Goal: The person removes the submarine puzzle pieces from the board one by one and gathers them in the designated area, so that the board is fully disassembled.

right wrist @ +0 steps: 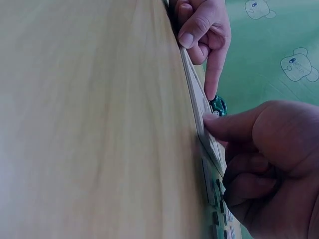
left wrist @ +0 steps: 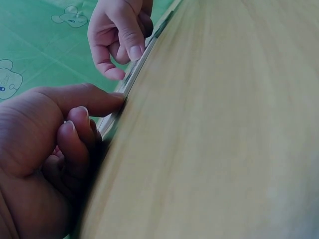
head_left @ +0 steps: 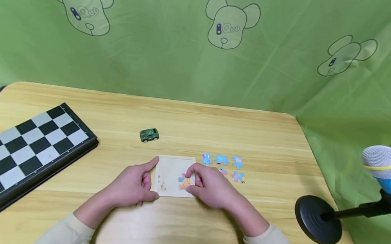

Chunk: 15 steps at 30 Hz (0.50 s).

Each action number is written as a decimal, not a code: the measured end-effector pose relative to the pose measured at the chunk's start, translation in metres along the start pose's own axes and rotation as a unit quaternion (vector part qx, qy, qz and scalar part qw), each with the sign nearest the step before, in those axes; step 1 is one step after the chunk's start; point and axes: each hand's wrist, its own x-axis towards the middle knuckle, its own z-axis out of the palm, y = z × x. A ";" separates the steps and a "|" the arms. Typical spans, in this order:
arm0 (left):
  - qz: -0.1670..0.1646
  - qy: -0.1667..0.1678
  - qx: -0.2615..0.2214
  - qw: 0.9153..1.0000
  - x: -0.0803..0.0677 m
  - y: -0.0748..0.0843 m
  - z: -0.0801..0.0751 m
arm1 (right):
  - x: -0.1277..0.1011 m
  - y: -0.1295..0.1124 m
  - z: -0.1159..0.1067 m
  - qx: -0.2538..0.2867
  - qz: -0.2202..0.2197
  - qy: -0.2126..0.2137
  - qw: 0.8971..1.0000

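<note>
A pale square puzzle tray (head_left: 173,166) lies flat on the wooden table (head_left: 216,128). My left hand (head_left: 140,181) rests against its left edge, with the index finger straight to the far corner, the thumb at the near corner and the other fingers curled. My right hand (head_left: 197,179) is over the tray's right part, its thumb and curled fingers pinching an orange and blue puzzle piece (head_left: 184,182) against the tray. In the right wrist view its thumb (right wrist: 212,122) presses on the tray (right wrist: 195,97). The left wrist view shows both hands on the tray's rim (left wrist: 134,74).
Several loose blue puzzle pieces (head_left: 224,166) lie just right of the tray. A small green toy car (head_left: 149,135) stands behind it. A chessboard (head_left: 19,152) fills the left side. A blue microphone (head_left: 388,172) on a black round stand (head_left: 317,220) sits at the right edge.
</note>
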 end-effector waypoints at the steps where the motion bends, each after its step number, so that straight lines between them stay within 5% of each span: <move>1: 0.000 0.000 0.000 1.000 0.000 0.000 0.000 | -0.001 0.000 -0.001 0.001 -0.003 -0.001 1.000; 15: 0.001 -0.002 0.002 1.000 0.000 -0.001 0.000 | -0.032 0.017 -0.025 0.038 -0.021 0.018 0.999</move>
